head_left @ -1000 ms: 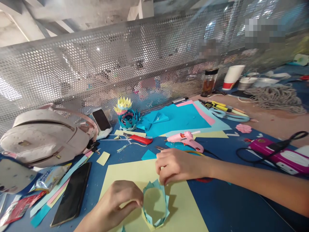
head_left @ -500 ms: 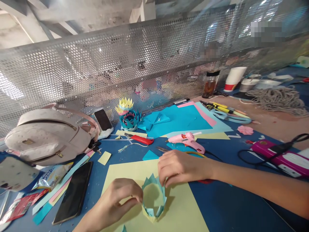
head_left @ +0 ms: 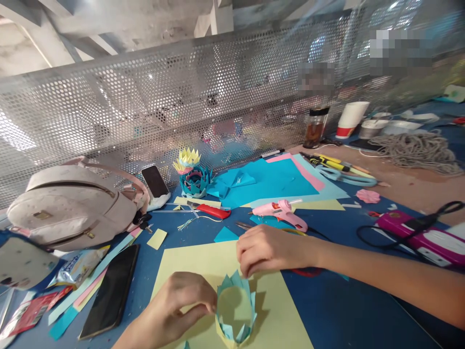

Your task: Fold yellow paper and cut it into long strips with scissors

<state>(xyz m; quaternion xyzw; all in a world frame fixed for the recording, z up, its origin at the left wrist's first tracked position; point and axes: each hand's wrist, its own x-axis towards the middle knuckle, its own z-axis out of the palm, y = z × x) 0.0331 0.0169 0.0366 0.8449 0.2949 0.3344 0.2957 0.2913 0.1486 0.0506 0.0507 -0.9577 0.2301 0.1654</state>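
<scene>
A ring of folded paper points [head_left: 236, 329], pale blue inside and yellow at its lower front, stands on a yellow paper sheet [head_left: 286, 320]. My left hand [head_left: 185, 305] pinches its left rim between thumb and curled forefinger. At the back of the ring, my right hand [head_left: 263, 249] has its fingers bent down and closed on a blue point; the thumb is mostly hidden. Just beyond my right hand lie scissors [head_left: 244, 225] with part of a yellow handle showing, and a pink glue gun [head_left: 279, 212].
Behind are a red utility knife [head_left: 214, 211], blue paper sheets [head_left: 276, 177] and finished paper lotuses [head_left: 196, 180]. To the left lie a black phone [head_left: 111, 291] and a pale backpack [head_left: 69, 201]. On the right are a magenta device [head_left: 417, 237] with a black cord and grey rope [head_left: 417, 150].
The paper ring has shifted slightly right and toward me. My right hand now sits at its back point rather than along its right side; my left hand has barely moved.
</scene>
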